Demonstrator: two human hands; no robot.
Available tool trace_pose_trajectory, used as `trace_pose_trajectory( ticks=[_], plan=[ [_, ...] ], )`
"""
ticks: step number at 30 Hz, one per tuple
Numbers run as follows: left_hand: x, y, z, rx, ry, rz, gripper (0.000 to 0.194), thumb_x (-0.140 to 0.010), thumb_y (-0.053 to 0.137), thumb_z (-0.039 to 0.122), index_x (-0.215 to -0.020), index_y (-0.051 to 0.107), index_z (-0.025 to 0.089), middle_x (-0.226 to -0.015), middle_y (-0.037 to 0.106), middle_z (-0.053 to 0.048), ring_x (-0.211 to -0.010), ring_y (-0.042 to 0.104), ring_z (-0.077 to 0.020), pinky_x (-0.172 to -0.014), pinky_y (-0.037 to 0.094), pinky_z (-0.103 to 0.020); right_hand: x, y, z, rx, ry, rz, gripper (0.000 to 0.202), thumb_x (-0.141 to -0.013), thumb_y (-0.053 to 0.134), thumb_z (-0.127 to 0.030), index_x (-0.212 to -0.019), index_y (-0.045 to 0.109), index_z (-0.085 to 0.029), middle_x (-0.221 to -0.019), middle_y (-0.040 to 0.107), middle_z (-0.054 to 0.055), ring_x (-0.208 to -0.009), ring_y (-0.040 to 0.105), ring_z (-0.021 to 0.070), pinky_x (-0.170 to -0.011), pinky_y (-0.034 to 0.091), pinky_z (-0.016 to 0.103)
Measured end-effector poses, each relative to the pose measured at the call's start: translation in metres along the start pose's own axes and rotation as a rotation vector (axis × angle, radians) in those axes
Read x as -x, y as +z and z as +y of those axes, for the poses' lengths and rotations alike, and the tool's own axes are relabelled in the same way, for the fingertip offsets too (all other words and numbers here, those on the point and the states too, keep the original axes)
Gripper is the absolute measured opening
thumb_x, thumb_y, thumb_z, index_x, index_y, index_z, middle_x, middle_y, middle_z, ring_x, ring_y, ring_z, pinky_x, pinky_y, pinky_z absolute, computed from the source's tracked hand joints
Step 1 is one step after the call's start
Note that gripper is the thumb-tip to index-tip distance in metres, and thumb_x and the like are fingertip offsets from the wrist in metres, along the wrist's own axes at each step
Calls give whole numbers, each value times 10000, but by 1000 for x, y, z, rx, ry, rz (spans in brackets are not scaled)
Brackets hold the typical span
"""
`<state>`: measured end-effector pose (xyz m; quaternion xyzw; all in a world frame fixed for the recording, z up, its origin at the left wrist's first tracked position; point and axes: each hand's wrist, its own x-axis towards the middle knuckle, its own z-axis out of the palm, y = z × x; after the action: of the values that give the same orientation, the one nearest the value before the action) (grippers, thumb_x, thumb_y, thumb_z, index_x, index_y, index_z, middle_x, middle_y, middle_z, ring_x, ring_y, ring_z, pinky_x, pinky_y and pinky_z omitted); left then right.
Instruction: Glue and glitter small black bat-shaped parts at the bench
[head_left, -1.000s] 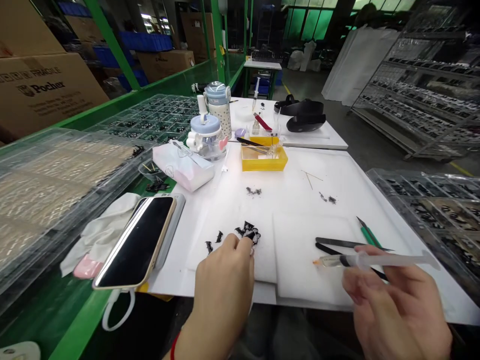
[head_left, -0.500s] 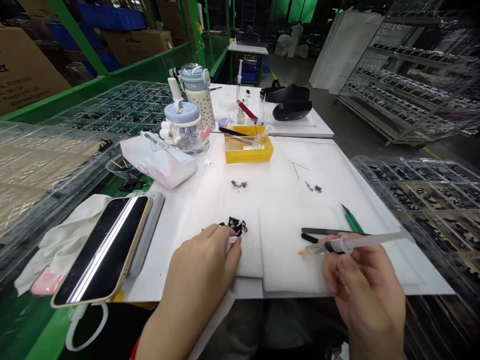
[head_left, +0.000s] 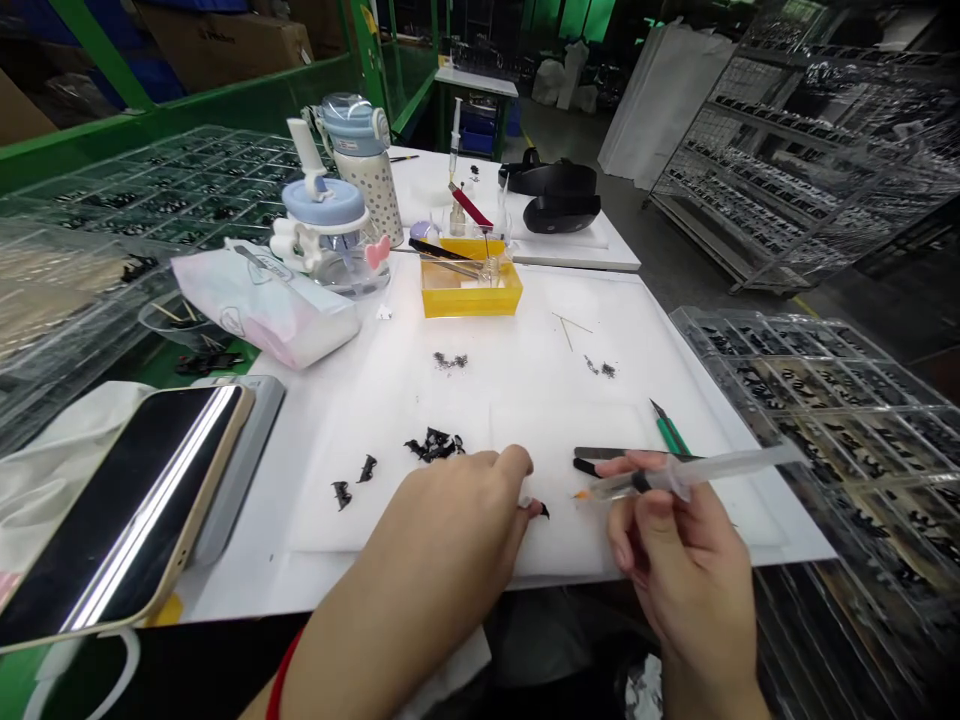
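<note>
Between the thumb and fingers of my left hand (head_left: 457, 520) is a small black piece (head_left: 543, 511), its dark tip sticking out on the right. My right hand (head_left: 686, 540) is closed around a syringe (head_left: 679, 478) that lies nearly level, its orange tip pointing left toward that piece. Behind my left hand sits a pile of small black parts (head_left: 433, 444) on the white foam. Two more black parts (head_left: 366, 468) lie apart at its left. Tweezers (head_left: 600, 455) and a green-handled craft knife (head_left: 669, 430) rest just beyond my right hand.
A yellow box (head_left: 471, 300) with tools stands mid-table. On the left are a phone (head_left: 112, 510), a pastel pouch (head_left: 270, 310) and a blue-lidded cup (head_left: 326, 215). Trays of black parts (head_left: 832, 400) line the right side. A black headset-like object (head_left: 559, 200) lies farther back.
My left hand has moved right from the pile of black parts and now holds one piece near the syringe tip. The view has shifted, and two separate parts at the left are now uncovered.
</note>
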<state>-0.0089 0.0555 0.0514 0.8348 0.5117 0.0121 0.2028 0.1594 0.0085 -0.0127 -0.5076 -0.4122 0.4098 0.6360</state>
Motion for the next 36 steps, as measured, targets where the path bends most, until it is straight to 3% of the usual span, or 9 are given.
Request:
trace_pose_trajectory(
  ticks=[4, 8, 11, 16, 21, 26, 28, 32, 36],
  plan=[
    [14, 20, 13, 14, -203, 27, 130, -860, 538, 340, -857, 550, 210, -784, 693, -53, -656, 693, -301, -504, 464, -349, 2, 0, -9, -167, -77, 145, 197, -890, 554, -378, -1004, 630, -236, -882, 685, 55, -475, 520, 80, -386, 366, 205],
    [12, 37, 27, -54, -272, 154, 189, -874, 513, 375, -788, 514, 207, -639, 653, -40, -521, 668, -263, -418, 398, -300, -1, 2, -20, -155, -175, 352, 214, -844, 599, -435, -948, 657, -257, -743, 635, 9, -705, 615, 180, -607, 499, 334],
    [6, 39, 32, -103, -266, 198, 180, -875, 475, 335, -745, 500, 213, -609, 634, -33, -464, 643, -231, -383, 335, -277, -8, 7, -23, -139, -187, 379, 251, -845, 594, -434, -997, 658, -245, -736, 655, 10, -770, 625, 201, -750, 489, 391],
    [7, 31, 29, -56, -254, 104, 112, -842, 471, 253, -771, 546, 209, -690, 668, -53, -558, 673, -291, -420, 385, -327, -16, 12, -21, -186, -140, 376, 308, -883, 536, -312, -1171, 587, -213, -733, 700, 22, -755, 647, 193, -756, 476, 375],
    [18, 26, 13, 139, -165, -72, 164, -857, 472, 205, -964, 594, 228, -852, 702, -29, -721, 686, -272, -591, 491, -364, -16, 1, -25, -342, -62, 260, 225, -860, 492, -226, -1033, 632, -255, -841, 669, 36, -771, 634, 202, -752, 490, 424],
    [21, 31, 4, 298, -152, -24, 285, -873, 519, 278, -1158, 530, 282, -1027, 684, -21, -832, 657, -255, -703, 495, -391, -21, -6, -31, -685, -37, 88, 260, -757, 540, -179, -960, 626, -317, -683, 410, -27, -533, 365, 112, -532, 367, 280],
    [21, 32, 3, 325, -128, 4, 267, -885, 508, 268, -1147, 541, 300, -996, 679, -2, -805, 650, -232, -690, 486, -371, -24, -5, -30, -756, -4, -7, 111, -771, 570, -329, -875, 598, -301, -620, 292, -46, -522, 305, 124, -510, 335, 283],
    [22, 36, 4, 381, -108, 58, 183, -859, 554, 258, -1029, 614, 295, -894, 665, 23, -724, 629, -180, -638, 462, -313, -31, -3, -23, -821, 94, -203, 545, -726, 448, -733, -544, 340, -231, -541, 236, -57, -463, 287, 113, -461, 331, 298],
    [21, 44, 4, 417, -126, 168, 153, -821, 612, 267, -972, 637, 269, -828, 640, 26, -638, 599, -143, -584, 443, -281, -35, -2, -19, -880, 71, -270, 619, -798, 342, -721, -481, 191, -212, -446, 181, -74, -357, 213, 63, -372, 270, 253]
  ],
)
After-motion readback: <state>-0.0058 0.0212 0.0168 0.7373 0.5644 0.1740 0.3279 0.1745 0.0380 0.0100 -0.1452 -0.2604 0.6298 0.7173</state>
